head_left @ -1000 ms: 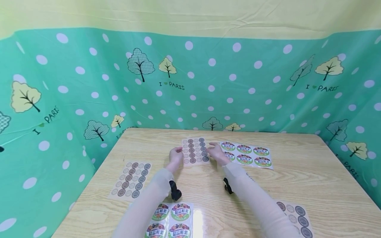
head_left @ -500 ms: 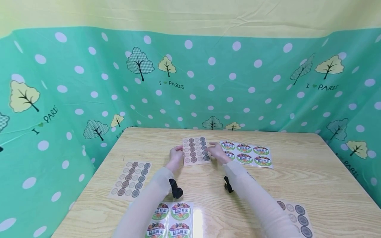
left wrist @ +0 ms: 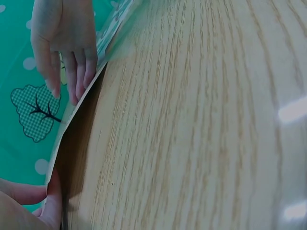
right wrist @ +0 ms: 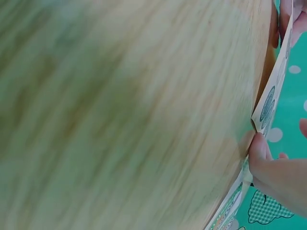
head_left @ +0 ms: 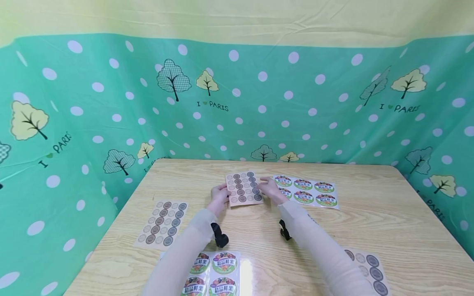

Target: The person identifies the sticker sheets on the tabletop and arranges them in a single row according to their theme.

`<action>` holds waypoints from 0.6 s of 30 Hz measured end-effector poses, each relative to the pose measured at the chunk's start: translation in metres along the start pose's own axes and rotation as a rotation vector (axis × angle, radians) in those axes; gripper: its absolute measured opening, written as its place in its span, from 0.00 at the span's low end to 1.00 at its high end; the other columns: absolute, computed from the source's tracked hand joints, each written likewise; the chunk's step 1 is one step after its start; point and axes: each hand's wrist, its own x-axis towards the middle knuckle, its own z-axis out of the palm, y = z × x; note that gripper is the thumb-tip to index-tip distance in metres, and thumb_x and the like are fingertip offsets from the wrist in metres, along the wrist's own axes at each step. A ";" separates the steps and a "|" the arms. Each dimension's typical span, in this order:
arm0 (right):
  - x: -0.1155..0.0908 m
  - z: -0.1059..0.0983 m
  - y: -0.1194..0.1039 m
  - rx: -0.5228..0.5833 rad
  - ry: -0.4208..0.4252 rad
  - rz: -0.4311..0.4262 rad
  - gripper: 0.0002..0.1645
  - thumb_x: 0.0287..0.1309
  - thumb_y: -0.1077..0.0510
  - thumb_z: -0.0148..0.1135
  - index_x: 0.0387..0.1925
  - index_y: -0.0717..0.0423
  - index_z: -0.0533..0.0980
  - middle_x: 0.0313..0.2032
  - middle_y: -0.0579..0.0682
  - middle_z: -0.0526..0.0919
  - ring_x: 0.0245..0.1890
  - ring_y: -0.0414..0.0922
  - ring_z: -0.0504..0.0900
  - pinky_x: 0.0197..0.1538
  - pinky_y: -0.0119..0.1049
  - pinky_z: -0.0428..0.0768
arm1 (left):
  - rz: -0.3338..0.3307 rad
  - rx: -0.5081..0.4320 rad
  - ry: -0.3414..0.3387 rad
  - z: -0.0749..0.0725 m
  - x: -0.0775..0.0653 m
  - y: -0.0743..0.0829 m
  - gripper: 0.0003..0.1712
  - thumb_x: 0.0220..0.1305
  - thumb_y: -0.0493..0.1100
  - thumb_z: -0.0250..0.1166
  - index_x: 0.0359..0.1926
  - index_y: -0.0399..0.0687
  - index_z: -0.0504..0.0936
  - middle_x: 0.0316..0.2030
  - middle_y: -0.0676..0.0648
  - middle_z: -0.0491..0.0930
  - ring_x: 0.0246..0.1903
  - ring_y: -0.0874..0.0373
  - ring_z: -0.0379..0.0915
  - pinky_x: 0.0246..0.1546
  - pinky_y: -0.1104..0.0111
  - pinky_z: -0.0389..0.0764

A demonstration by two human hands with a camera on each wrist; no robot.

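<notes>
At the far middle of the table lies a kraft-coloured sheet of round brown and grey stickers [head_left: 244, 190], its near edge raised off the wood. My left hand [head_left: 219, 193] pinches its left edge; the left wrist view has the thumb [left wrist: 54, 199] beneath the sheet and a finger above. On the other side my right hand [head_left: 269, 188] touches the right edge with mostly straight fingers. In the right wrist view its thumb [right wrist: 259, 148] is right at the sheet's corner. A white sheet of fruit-label stickers [head_left: 314, 193] lies just beyond the right hand.
Another coin-pattern sticker sheet [head_left: 163, 224] lies left, and one more [head_left: 374, 273] sits at the near right, partly behind the right sleeve. Fruit-label stickers [head_left: 224, 263] lie in front, partly under the left forearm. A green patterned curtain [head_left: 259, 102] borders the wooden table [head_left: 370, 197].
The held sticker sheet has shifted slightly right and tilted, its near edge now standing up more. My left hand has edged a little toward me; my right hand has barely moved.
</notes>
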 end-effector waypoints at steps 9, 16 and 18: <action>0.006 -0.003 0.002 0.110 0.020 0.052 0.31 0.55 0.68 0.50 0.61 0.67 0.55 0.54 0.67 0.67 0.51 0.55 0.71 0.52 0.40 0.73 | -0.056 -0.073 -0.002 -0.005 0.003 -0.007 0.21 0.43 0.21 0.55 0.41 0.36 0.79 0.31 0.40 0.80 0.26 0.54 0.77 0.26 0.65 0.81; 0.003 -0.007 0.002 0.030 0.039 0.069 0.28 0.54 0.66 0.52 0.58 0.67 0.61 0.50 0.65 0.72 0.42 0.50 0.76 0.48 0.37 0.75 | -0.054 -0.063 -0.017 -0.010 -0.003 -0.002 0.24 0.42 0.23 0.60 0.43 0.42 0.79 0.33 0.42 0.81 0.27 0.56 0.77 0.26 0.67 0.80; 0.002 -0.007 0.002 0.038 0.045 0.080 0.28 0.53 0.67 0.53 0.58 0.67 0.62 0.50 0.64 0.72 0.40 0.47 0.76 0.47 0.37 0.76 | -0.064 -0.023 -0.005 -0.004 -0.030 0.023 0.24 0.43 0.23 0.59 0.44 0.42 0.78 0.35 0.42 0.80 0.28 0.56 0.76 0.26 0.68 0.80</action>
